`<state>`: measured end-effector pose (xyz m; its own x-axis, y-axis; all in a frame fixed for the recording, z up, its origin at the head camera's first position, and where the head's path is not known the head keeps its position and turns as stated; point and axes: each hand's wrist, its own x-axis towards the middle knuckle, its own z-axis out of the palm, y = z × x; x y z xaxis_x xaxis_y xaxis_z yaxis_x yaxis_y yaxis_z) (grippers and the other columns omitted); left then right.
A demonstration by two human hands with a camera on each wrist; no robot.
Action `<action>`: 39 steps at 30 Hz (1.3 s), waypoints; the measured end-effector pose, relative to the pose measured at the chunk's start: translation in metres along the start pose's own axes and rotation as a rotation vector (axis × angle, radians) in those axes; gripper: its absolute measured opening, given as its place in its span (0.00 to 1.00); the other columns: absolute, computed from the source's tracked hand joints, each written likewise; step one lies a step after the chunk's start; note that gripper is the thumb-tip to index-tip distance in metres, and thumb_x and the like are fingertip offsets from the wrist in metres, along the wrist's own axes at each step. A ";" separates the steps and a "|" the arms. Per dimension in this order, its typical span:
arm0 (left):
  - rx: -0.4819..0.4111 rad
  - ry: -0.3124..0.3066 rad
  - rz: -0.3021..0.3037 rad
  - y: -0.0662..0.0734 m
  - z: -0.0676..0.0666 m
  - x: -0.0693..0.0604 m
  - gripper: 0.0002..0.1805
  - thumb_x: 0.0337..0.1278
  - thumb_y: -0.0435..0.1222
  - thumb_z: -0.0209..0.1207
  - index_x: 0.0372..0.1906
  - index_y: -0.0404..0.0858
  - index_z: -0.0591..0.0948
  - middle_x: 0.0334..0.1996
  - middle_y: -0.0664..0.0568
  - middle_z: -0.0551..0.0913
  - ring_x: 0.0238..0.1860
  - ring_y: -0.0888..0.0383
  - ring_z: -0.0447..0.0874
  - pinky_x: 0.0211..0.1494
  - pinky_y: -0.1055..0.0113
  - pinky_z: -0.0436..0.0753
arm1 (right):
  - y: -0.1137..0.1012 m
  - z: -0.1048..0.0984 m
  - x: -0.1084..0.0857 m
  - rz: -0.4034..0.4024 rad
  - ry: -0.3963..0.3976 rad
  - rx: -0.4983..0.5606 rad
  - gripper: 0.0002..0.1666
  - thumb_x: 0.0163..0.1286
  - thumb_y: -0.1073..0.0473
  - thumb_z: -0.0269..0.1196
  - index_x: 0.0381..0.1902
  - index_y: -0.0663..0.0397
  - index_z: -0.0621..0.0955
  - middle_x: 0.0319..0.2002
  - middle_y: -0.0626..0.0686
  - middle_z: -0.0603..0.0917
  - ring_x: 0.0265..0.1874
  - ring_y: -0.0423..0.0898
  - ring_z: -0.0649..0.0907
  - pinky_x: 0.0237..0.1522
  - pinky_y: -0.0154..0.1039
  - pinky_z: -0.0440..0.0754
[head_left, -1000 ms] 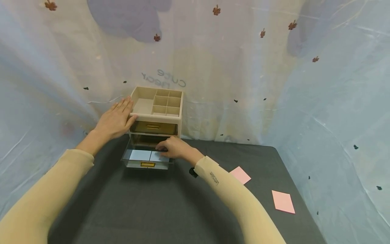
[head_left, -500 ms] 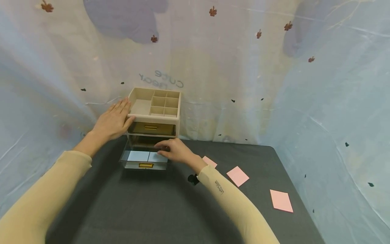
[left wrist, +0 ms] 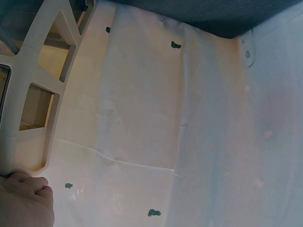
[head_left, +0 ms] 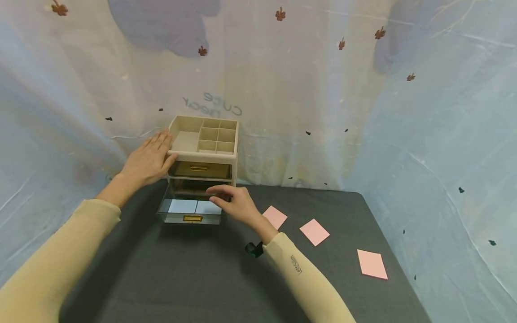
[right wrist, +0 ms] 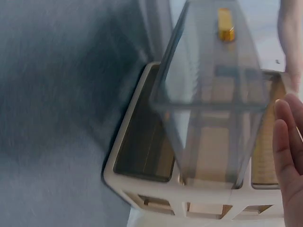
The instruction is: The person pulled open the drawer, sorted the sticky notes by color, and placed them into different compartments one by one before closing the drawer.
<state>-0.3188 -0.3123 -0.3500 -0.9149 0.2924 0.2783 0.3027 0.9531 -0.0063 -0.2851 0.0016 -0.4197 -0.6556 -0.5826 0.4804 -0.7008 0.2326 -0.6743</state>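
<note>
The beige organizer (head_left: 203,156) is braced by the left hand (head_left: 147,160), its fingers laid straight and close together against the left side. The right hand (head_left: 238,204) is held over the open drawer (head_left: 214,220), its thumb parted from the fingers, nothing pinched. Two pale blue pads (head_left: 182,206) are seen side by side in the drawer. For neat work, the pads are best kept flat, the drawer walls left unbumped, and the bracing kept firm.

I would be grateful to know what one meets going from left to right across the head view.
Left hand, lower gold drawer handle, right hand, first pink square, second pink square, third pink square.
</note>
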 end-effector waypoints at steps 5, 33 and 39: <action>-0.007 -0.008 -0.005 -0.001 0.000 0.000 0.42 0.84 0.55 0.32 0.82 0.25 0.45 0.83 0.34 0.37 0.83 0.34 0.40 0.83 0.39 0.46 | -0.007 0.006 -0.010 0.029 0.070 0.102 0.17 0.77 0.56 0.65 0.60 0.51 0.86 0.54 0.49 0.90 0.43 0.37 0.88 0.42 0.31 0.86; -0.019 0.017 0.000 0.002 -0.002 0.000 0.41 0.85 0.54 0.34 0.82 0.25 0.48 0.83 0.32 0.41 0.82 0.33 0.42 0.83 0.39 0.48 | -0.016 0.061 -0.061 0.127 0.155 0.442 0.17 0.74 0.66 0.66 0.59 0.62 0.85 0.55 0.60 0.88 0.55 0.61 0.87 0.53 0.38 0.88; -0.015 0.019 0.003 0.002 -0.001 0.000 0.41 0.85 0.54 0.34 0.82 0.25 0.48 0.83 0.32 0.41 0.82 0.33 0.43 0.83 0.39 0.48 | -0.005 0.079 -0.067 0.172 0.140 0.520 0.17 0.75 0.64 0.66 0.59 0.61 0.85 0.55 0.60 0.89 0.52 0.54 0.89 0.52 0.36 0.88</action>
<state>-0.3177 -0.3105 -0.3495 -0.9089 0.2936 0.2962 0.3096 0.9508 0.0074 -0.2154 -0.0215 -0.4930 -0.8040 -0.4531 0.3851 -0.3731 -0.1201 -0.9200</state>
